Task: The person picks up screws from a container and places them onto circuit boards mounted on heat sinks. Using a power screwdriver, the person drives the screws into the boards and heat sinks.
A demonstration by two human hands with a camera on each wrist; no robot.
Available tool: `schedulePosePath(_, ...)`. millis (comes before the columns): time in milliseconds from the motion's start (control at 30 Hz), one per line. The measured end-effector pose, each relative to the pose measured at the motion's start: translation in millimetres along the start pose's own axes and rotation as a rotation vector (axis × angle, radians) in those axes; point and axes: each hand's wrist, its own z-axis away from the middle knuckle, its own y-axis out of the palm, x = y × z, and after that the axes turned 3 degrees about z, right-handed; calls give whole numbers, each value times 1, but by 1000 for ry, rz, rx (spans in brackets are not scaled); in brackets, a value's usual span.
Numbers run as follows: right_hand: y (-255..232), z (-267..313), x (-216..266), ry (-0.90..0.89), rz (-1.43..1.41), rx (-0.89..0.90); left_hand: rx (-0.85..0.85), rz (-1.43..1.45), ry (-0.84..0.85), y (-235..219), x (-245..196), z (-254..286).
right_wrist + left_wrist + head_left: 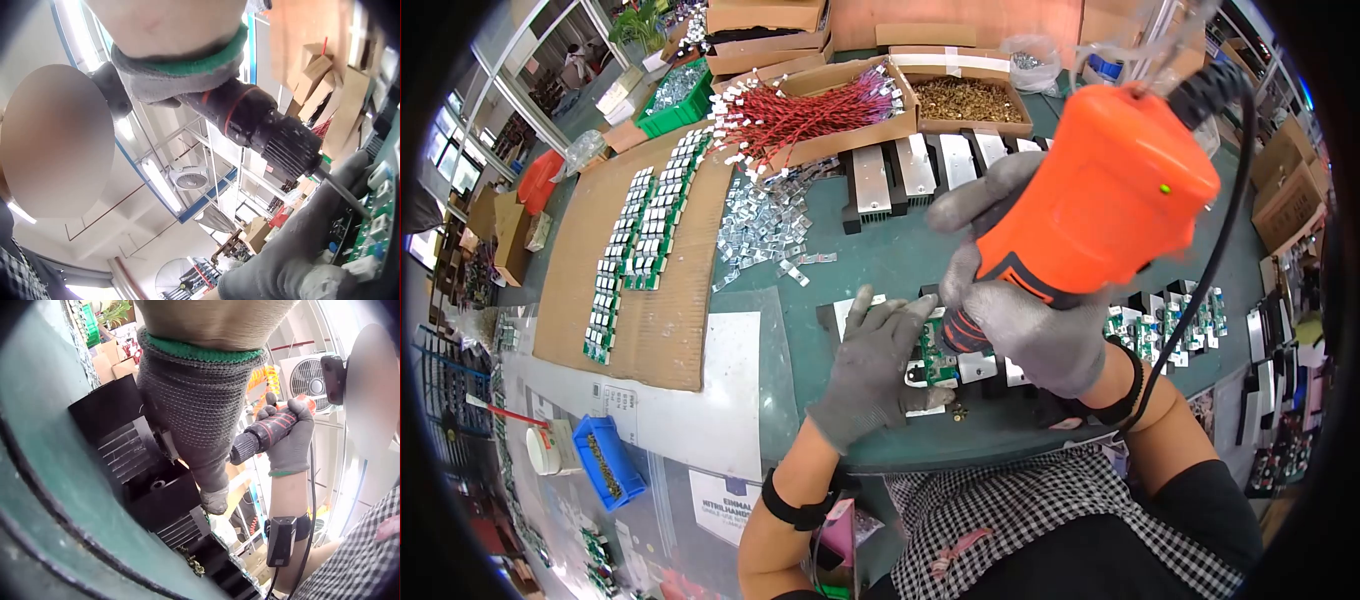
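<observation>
My right hand (pixel 1045 335), in a grey glove, grips an orange and black electric screwdriver (pixel 1100 190). Its bit (pixel 342 192) points down onto a green circuit board (pixel 940 362), right at the board's surface in the right wrist view. The gloved left hand (pixel 868 375) holds this board at its left side, fingers along the far edge and thumb at the near edge. Beneath the board is a black and silver heat sink (pixel 128 450), one of several in a row. A few small brass-coloured screws (pixel 960 411) lie by the left thumb.
Behind are boxes of red wire leads (pixel 810 115) and brass screws (pixel 960 97), plus loose metal clips (pixel 765 225). Boards stand in rows on cardboard (pixel 690 330) to the left. More boards (pixel 1170 320) lie rightward. The screwdriver's black cable (pixel 1235 200) hangs beside the right arm.
</observation>
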Motion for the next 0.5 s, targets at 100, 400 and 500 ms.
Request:
schedulePosePath(100, 4, 1, 3, 38, -30, -24, 32, 18, -52, 2, 1, 1)
schedulePosePath(400, -5, 3, 13, 108, -192, -58, -25, -9, -73, -9, -9, 0)
schedulePosePath(500, 1, 5, 6, 104, -81, -57, 22, -44, -47, -6, -1, 3)
